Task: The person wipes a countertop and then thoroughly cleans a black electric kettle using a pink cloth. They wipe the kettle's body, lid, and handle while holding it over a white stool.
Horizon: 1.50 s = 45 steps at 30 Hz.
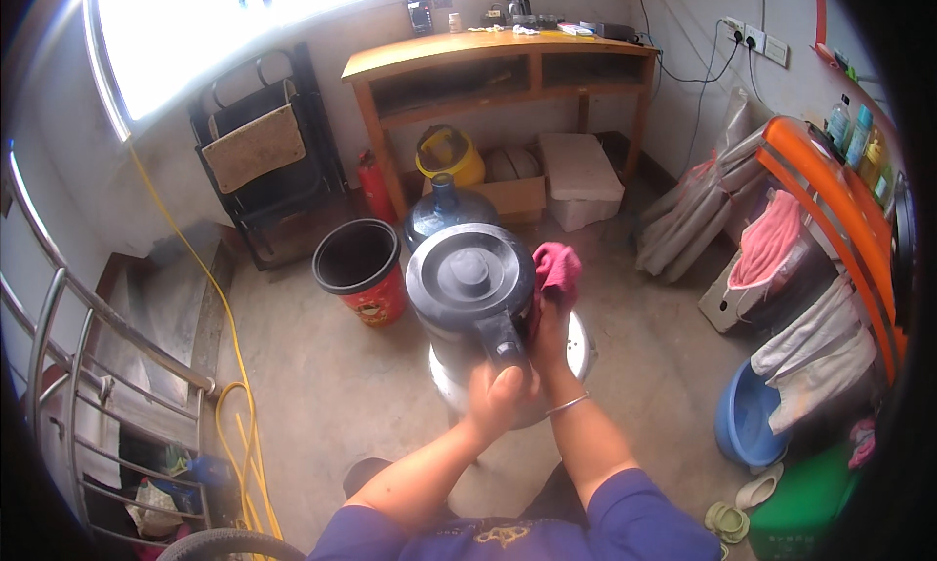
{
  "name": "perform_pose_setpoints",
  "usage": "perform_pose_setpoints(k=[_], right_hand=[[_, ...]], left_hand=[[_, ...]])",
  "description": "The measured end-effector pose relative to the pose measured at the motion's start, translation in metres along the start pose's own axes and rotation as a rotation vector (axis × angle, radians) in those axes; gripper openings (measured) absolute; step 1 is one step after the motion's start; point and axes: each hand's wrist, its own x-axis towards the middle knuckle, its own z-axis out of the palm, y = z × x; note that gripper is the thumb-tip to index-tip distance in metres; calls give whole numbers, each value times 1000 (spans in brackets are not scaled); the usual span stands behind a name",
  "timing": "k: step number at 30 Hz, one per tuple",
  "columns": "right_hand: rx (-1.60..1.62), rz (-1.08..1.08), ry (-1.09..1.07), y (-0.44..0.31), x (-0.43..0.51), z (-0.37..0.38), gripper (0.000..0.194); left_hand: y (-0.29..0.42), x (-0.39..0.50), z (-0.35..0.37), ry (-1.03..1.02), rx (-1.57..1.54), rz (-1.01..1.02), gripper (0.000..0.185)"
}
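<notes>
A kettle with a black lid and dark handle (468, 275) is held up before me, above a white stool (578, 345). My left hand (498, 396) is closed around the kettle's handle. On the kettle's right side, my right hand (550, 334) presses a dark pink cloth (558, 268) against the body. The lid is on, and the kettle hides most of the stool seat and its own lower part.
A red bucket with a black rim (377, 305) and a blue water-cooler bottle (450, 213) stand beyond the kettle. Behind them is a wooden desk (439, 45). A yellow hose (227, 305) and metal railing (132, 334) lie left; a blue basin (747, 414) sits right.
</notes>
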Motion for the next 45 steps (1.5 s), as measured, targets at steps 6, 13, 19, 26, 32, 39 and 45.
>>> perform_pose_setpoints(k=[6, 13, 19, 26, 32, 39, 45], right_hand=[[-334, 33, -165, 42, -9, -59, 34], [-145, 104, -142, -20, -56, -30, 27], [-48, -80, -213, -75, -59, 20, 29], [-578, -242, -521, -31, -50, -20, 32], [-1017, -651, -366, -2, -58, -47, 34], [-360, -5, -192, -46, -39, -35, 19], [-230, -104, -263, -65, -23, 5, 47]], left_hand=[[-1, -4, 1, 41, -40, 0, 50], [-6, -1, -2, -2, -80, 91, 45], [-8, -4, -3, 73, -20, 40, 47], [-6, -4, -2, 46, -58, 38, 48], [-6, -3, -3, -9, -79, 85, 38], [-3, -1, 0, 6, -89, 60, 42], [-1, -4, -2, 38, -24, 73, 49]])
